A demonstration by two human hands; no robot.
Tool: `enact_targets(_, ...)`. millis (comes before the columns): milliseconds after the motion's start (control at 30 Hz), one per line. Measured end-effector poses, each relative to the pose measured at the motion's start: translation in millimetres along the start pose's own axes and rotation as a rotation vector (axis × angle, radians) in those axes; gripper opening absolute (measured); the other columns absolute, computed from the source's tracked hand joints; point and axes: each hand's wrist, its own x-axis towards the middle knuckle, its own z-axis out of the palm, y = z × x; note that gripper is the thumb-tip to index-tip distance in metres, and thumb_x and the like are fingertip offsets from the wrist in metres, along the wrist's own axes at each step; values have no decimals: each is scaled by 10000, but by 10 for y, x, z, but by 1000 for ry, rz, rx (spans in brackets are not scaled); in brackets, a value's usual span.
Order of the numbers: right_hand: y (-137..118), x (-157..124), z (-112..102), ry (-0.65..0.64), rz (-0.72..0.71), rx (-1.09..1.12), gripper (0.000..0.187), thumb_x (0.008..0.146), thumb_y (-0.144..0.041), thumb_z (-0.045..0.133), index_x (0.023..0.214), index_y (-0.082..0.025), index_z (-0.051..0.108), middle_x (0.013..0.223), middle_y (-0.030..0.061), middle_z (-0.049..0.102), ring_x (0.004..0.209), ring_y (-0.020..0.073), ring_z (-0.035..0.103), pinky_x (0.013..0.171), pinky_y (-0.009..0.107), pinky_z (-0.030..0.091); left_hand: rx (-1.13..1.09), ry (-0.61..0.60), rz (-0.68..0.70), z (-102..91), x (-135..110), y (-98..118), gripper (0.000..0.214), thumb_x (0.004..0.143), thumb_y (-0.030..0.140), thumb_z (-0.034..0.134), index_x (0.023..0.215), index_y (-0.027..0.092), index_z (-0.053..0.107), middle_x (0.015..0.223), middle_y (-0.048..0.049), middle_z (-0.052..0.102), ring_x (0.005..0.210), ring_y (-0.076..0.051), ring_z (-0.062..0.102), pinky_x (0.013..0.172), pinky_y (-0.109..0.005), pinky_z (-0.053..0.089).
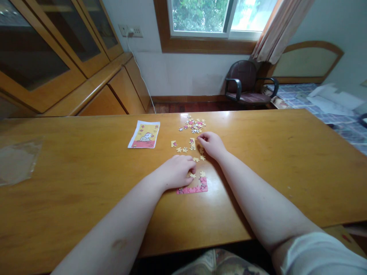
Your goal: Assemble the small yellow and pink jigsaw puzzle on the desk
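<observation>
My left hand [180, 171] rests over the lower puzzle area, fingers curled, with a yellow puzzle piece [192, 175] at its thumb and fingertips. Just under it lies a joined pink strip of puzzle [192, 190], which turns up at its right end. My right hand [212, 145] is closed in a pinch beside a small joined yellow section [192, 143]; whatever is between those fingertips is too small to make out. Several loose yellow pieces [179, 149] lie between the hands. Beyond them is a heap of mixed puzzle pieces [196, 124].
A picture sheet [144, 135] with a white animal on yellow and pink lies left of the pieces. Farther left is a clear plastic bag [18, 162]. The wooden table [272, 160] reaches toward a chair [243, 82] and a window. Cabinets stand at the left.
</observation>
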Motion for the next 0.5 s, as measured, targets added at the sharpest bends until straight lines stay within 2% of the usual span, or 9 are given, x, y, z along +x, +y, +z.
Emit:
enact_targets(167, -3, -1, -11, -7, 3, -3, 202, 827, -320, 549, 761, -190, 690, 700, 8, 646, 651, 141, 540, 633, 252, 388, -71, -41, -22, -11, -5, 20, 64, 724, 175, 560, 761, 214, 594, 797, 2, 666, 739, -172, 598, 675, -278, 429)
enact_targets(267, -5, -3, -11, -6, 5, 4, 198, 825, -316, 549, 770, -193, 694, 712, 8, 653, 657, 141, 547, 640, 255, 392, -163, 23, -73, -18, -11, -67, 137, 802, 212, 517, 856, 232, 642, 828, 7, 686, 756, -166, 612, 687, -271, 438)
enact_targets(333, -14, -7, -10, -9, 12, 11, 196, 824, -313, 548, 777, -196, 698, 716, 6, 657, 661, 141, 553, 644, 258, 394, -232, 134, -177, -36, -22, -181, 245, 847, 262, 497, 1028, 256, 661, 944, -1, 703, 838, -172, 628, 745, -280, 454)
enact_targets(367, -21, -10, -10, -10, 16, 16, 195, 823, -312, 547, 779, -197, 699, 718, 6, 658, 666, 142, 556, 647, 259, 396, -233, 191, -234, -48, -30, -246, 262, 856, 278, 489, 1041, 254, 674, 982, -14, 704, 872, -182, 628, 776, -293, 456)
enact_targets(433, -36, -17, -13, -8, 25, 27, 191, 819, -310, 549, 782, -197, 698, 726, 6, 661, 679, 145, 566, 656, 262, 401, -272, 259, -343, -71, -46, -368, 241, 842, 310, 517, 968, 231, 706, 1015, -37, 705, 930, -204, 626, 827, -314, 456)
enact_targets(500, -45, -22, -19, -7, 36, 40, 187, 815, -308, 551, 784, -196, 697, 735, 9, 664, 692, 150, 574, 664, 265, 407, -403, 242, -437, -87, -63, -454, 211, 792, 321, 575, 912, 206, 705, 949, -43, 716, 865, -201, 639, 778, -309, 474)
